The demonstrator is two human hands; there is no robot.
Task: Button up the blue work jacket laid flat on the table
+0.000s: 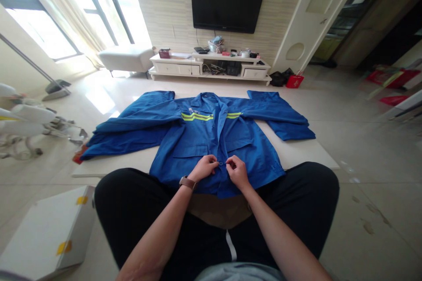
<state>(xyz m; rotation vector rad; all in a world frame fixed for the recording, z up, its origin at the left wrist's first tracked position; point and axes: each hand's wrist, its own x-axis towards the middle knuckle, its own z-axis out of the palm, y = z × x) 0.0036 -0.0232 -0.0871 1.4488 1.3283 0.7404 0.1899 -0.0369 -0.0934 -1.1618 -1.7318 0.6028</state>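
Observation:
A blue work jacket (194,134) with yellow reflective stripes lies front side up on a low white table (296,151), its collar pointing away from me. Both hands are at the lower part of its front opening. My left hand (206,167), with a brown-strapped watch on the wrist, pinches the front edge just left of a small button (220,163). On the other side of that button, my right hand (237,171) has thumb and fingers closed on the opposite front edge. Folded blue cloth (132,142) lies under the left sleeve area, and more blue cloth (286,123) on the right.
My knees flank the table's near edge. A white box with yellow latches (49,228) stands on the floor at the left. Farther off are a low TV cabinet (184,68), a padded bench (127,58), a dustpan (56,88) and a red bag (294,81).

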